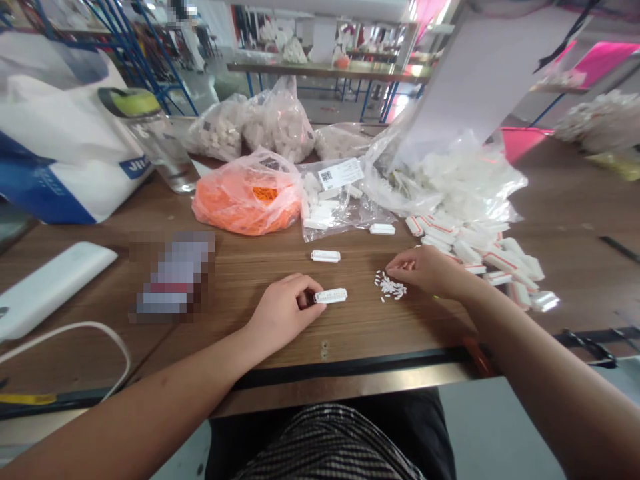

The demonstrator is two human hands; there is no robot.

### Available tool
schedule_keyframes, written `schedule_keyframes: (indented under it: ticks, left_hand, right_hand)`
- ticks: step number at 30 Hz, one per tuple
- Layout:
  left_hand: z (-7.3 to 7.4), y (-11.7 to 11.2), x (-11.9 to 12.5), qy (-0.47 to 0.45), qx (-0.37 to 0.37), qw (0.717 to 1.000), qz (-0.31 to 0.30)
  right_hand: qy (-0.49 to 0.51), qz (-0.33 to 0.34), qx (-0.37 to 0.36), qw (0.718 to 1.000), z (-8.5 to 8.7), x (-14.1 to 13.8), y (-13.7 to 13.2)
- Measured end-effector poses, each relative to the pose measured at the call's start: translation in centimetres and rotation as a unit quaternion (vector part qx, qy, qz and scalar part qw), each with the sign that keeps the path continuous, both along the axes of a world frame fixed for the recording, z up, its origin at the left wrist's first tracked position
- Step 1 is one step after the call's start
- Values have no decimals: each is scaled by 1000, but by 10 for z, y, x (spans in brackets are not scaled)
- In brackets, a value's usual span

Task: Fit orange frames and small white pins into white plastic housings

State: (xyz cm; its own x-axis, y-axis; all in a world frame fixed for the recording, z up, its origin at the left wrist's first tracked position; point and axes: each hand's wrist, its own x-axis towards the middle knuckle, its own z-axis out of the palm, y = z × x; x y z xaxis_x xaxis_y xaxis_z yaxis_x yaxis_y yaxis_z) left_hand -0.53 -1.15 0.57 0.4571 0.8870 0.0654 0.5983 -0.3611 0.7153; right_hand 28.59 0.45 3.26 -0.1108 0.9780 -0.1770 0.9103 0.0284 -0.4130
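The left hand (283, 315) had a small white plastic connector strip (331, 296) pinched at one end, fingers curled tight – the right hand (425, 270) hung half-curled over a little pile of tiny white plastic bits (390, 287), can't tell if it had any.

My left hand (283, 313) and right hand (425, 270) are bare, and my forearms (150, 407) are bare too, right out to the edge of the view. A small dark mark (163, 383) sits on the left forearm, well back from the wrist. Below and between my hands, I wear a black-and-tan checked cloth (330, 447) with fine lines, over plain black cloth (425, 427).
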Motion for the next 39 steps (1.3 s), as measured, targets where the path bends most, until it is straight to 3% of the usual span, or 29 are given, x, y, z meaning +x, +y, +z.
schedule_keyframes:
  ticks: [10, 17, 25, 29, 39]
  left_hand:
    - [-1, 0, -1, -10, -6, 1000, 5]
    - [0, -1, 1, -9, -11, 1000, 2]
    - [-2, -1, 1, -6, -12, 1000, 11]
    - [-1, -1, 0, -4, -15, 1000, 5]
    - [1, -2, 2, -2, -20, 1000, 10]
  right_hand:
    - [1, 8, 0, 1000, -5, -10, 2]
    - [58, -7, 13, 998, -4, -15, -2]
    - [200, 100, -23, 974, 13, -66, -19]
    - [180, 129, -30, 975, 10, -84, -17]
    - [123, 158, 21, 980, 10, -94, -13]
